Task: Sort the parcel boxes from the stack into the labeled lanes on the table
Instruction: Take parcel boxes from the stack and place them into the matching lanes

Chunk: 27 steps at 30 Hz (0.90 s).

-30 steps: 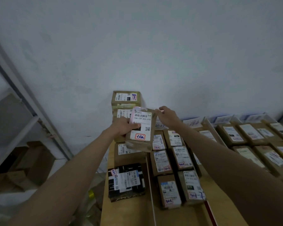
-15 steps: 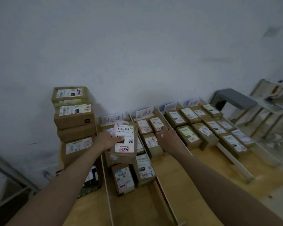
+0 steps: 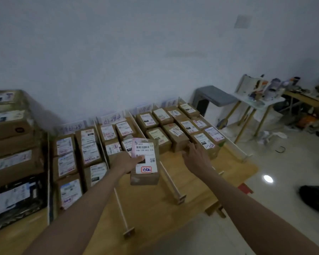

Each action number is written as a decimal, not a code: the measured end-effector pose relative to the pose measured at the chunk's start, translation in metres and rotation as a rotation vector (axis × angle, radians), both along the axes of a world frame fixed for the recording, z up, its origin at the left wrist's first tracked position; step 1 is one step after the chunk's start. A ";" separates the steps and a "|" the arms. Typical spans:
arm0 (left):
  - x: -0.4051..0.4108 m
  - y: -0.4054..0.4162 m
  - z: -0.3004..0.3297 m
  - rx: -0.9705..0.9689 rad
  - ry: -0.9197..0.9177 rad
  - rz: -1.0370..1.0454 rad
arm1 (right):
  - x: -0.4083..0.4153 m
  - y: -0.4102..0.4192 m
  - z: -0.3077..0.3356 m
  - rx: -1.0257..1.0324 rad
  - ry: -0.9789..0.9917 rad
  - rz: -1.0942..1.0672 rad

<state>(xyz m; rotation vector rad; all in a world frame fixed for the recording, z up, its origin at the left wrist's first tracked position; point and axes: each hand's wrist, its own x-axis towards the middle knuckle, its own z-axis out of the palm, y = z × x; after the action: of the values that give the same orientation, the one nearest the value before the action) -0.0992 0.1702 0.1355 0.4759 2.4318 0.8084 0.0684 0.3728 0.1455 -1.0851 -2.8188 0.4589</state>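
Left hand (image 3: 126, 161) fingers grip the parcel box (image 3: 145, 162) above the table (image 3: 155, 205) — right hand (image 3: 196, 159) fingers spread wide, apart from it.

We note a wooden table (image 3: 151, 208) against the wall, split into lanes by thin white dividers (image 3: 170, 178) running from back edge toward front edge. Rows of labelled parcel boxes (image 3: 175, 134) fill the back of each lane. Paper lane signs (image 3: 111, 120) stand along the back edge. A taller stack of boxes (image 3: 11, 142) occupies the left end.
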 end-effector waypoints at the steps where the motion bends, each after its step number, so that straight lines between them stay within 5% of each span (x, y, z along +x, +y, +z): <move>1: 0.012 0.013 -0.003 0.004 -0.014 -0.011 | 0.014 0.011 -0.003 0.001 0.011 -0.011; 13: 0.073 0.156 -0.043 0.064 -0.023 -0.037 | 0.073 0.123 -0.041 0.052 0.032 -0.083; 27: 0.048 0.287 -0.157 0.040 -0.265 0.212 | 0.005 0.280 -0.118 0.028 -0.031 0.018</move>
<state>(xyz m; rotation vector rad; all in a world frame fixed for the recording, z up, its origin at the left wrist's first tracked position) -0.0516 0.4569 -0.0213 0.1151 2.2459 0.9453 0.0730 0.6531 0.0274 -1.0722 -2.8551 0.4055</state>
